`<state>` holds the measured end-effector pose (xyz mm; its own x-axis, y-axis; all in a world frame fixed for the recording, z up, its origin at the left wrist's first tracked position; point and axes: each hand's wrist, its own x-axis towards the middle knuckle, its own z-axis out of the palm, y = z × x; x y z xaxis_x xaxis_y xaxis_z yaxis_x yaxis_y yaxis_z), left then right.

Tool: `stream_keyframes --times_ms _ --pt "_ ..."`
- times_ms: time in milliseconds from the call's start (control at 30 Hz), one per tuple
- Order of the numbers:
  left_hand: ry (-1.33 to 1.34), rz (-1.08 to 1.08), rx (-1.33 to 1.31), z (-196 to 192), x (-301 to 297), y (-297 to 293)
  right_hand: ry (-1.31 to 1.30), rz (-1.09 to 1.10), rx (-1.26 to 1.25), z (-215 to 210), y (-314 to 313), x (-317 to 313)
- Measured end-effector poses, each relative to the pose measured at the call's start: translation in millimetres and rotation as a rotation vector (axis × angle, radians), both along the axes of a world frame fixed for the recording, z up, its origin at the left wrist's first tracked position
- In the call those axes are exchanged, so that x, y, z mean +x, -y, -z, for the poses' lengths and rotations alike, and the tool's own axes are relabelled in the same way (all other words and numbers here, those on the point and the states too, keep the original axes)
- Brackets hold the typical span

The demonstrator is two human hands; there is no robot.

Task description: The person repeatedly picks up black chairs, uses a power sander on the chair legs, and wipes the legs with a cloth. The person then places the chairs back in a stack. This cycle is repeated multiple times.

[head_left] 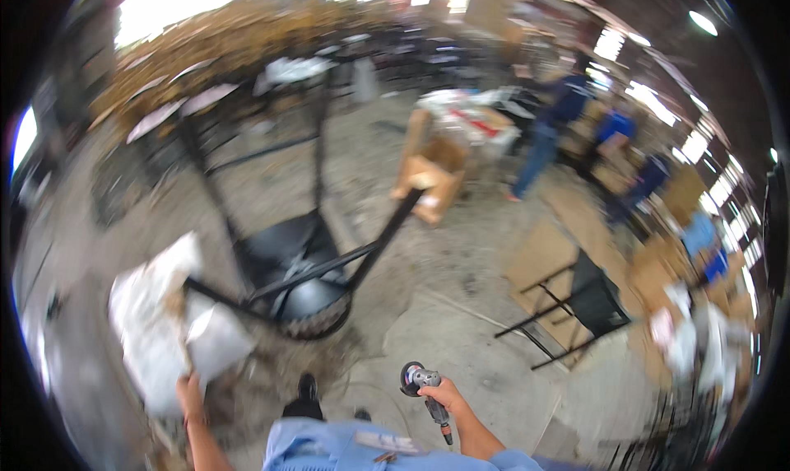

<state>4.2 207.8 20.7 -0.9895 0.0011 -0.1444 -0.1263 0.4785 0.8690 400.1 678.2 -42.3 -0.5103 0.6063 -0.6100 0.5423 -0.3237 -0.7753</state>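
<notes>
My right hand (447, 395) is closed around a small grey angle grinder (426, 379), its round disc facing left and its tail end pointing down. At the lower left, my left hand (191, 394) grips a slim tan stick with a wider brown end, like a brush (183, 347); blur hides its detail. Behind it lies a bulging white sack (152, 314). Ahead of me a black metal chair (300, 253) lies overturned on the floor, legs sticking up and outward. One leg reaches in front of the sack. Both hands are apart from the chair.
A second black chair (597, 294) lies tipped by flat cardboard (539, 261) on the right. Farther off stands an open cardboard box (436, 162) with plastic on it. Several people (559, 109) work at the right back. Rows of dark furniture (370, 59) fill the back.
</notes>
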Motion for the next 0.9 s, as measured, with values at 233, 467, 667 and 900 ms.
stream_keyframes --times_ms 233,467,667,900 --pt "-0.041 -0.086 -0.217 -21.3 56.5 22.4 -0.117 -0.569 0.029 -5.8 118.3 -94.2" --pt "0.05 -0.422 -0.139 28.0 123.2 164.6 -0.332 -0.948 0.084 -63.1 255.4 -279.4" --pt "0.241 -0.723 -0.144 62.6 106.8 239.4 -0.376 -0.749 -0.231 -82.5 398.3 -452.8" --pt "0.374 -0.737 -0.161 72.7 56.2 267.0 -0.314 -0.693 0.164 -59.4 502.9 -598.8"
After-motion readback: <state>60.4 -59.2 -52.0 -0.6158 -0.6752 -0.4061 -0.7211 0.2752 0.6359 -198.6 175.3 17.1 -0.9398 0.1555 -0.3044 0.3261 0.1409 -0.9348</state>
